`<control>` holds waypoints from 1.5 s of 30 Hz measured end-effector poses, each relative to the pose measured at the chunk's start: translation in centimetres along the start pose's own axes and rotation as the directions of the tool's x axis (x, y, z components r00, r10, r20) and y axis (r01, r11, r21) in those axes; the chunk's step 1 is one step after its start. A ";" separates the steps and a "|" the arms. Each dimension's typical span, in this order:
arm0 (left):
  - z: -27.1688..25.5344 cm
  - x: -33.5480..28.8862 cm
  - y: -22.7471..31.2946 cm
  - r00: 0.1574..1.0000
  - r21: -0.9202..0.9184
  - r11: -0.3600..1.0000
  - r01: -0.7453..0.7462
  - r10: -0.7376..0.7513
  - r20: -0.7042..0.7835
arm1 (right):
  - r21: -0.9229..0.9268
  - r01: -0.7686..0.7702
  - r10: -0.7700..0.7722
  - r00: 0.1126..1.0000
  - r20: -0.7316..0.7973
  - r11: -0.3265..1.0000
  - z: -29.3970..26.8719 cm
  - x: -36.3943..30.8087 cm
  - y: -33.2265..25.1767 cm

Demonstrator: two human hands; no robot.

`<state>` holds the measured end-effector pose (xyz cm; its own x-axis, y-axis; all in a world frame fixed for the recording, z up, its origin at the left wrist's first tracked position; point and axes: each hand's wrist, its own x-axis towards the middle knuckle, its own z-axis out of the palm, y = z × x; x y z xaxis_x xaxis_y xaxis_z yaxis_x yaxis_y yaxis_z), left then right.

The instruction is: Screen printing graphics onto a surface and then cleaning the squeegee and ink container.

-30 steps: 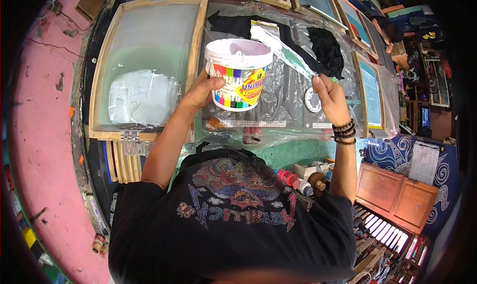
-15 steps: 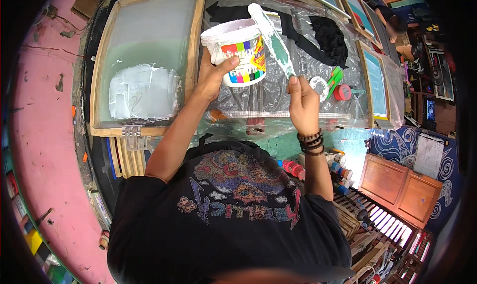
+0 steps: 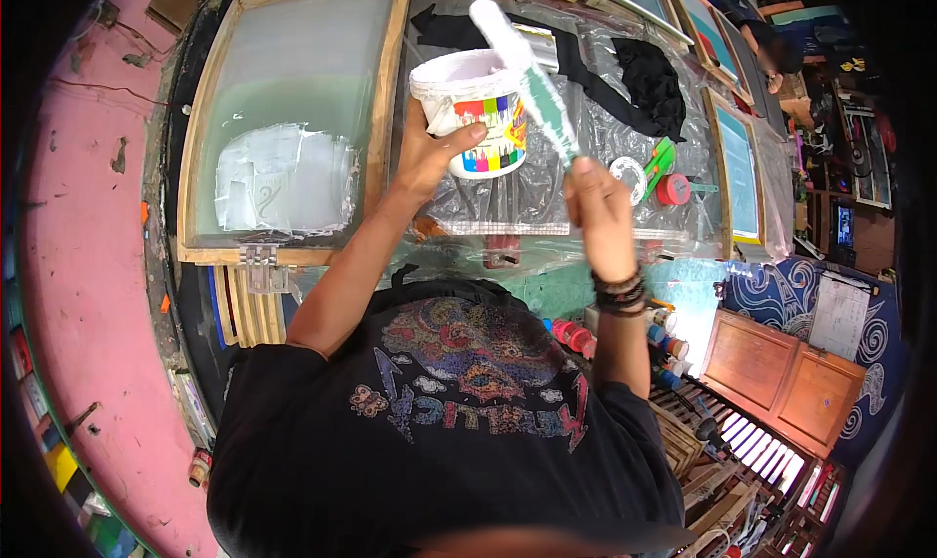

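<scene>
My left hand [image 3: 429, 160] is closed round the side of a white plastic tub [image 3: 496, 139] with a colourful label, tilted slightly over the plastic-covered table. My right hand [image 3: 597, 207] grips the lower end of a green spatula [image 3: 549, 109] smeared with thick white ink. Its broad, coated end points up and left, passing the tub's right rim; whether they touch I cannot tell. Left of the tub lies a wooden-framed printing screen [image 3: 392, 70], with a patch of white ink [image 3: 283, 179] spread over its lower mesh.
On the table's right lie a white-smeared round lid [image 3: 628, 176], a green-handled tool [image 3: 659, 168] and a red round container [image 3: 673, 189]. Black cloth [image 3: 649, 85] stretches behind. More framed screens [image 3: 737, 168] line the right edge. A person [image 3: 771, 56] is at the far right.
The tub has shifted slightly right and down with my left hand. My right hand has dropped a little, and the spatula's coated end has moved slightly left.
</scene>
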<state>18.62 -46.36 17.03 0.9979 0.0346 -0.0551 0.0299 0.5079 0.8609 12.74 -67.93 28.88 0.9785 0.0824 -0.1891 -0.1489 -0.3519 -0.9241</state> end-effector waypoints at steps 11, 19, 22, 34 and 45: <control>-3.3 -0.1 -0.9 0.925 -0.302 0.937 0.174 -0.050 0.378 | -0.200 0.253 -0.268 0.962 -0.049 0.946 -4.0 4.2 -1.6; -3.7 -0.4 -0.4 0.914 -0.314 0.920 0.234 -0.098 0.395 | -0.161 0.265 -0.274 0.961 -0.036 0.951 -2.9 5.9 -0.6; -4.1 0.0 -0.3 0.900 -0.330 0.910 0.251 -0.093 0.426 | -0.179 0.287 -0.300 0.953 -0.048 0.941 -3.4 6.2 -0.4; -3.0 1.4 6.2 0.904 0.499 0.786 -0.366 0.172 0.392 | -0.852 0.446 -0.521 0.814 0.258 0.274 -13.0 4.0 -10.5; -2.2 1.3 8.1 0.832 0.645 0.549 -0.531 0.193 0.521 | -0.619 0.584 -0.402 0.471 0.785 -0.525 -9.2 7.4 -16.5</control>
<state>20.06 -40.29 22.86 0.8658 -0.3214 0.3835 -0.4764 -0.2951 0.8283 23.74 -70.10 45.77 0.4088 0.9124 0.0215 0.7382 -0.3444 0.5800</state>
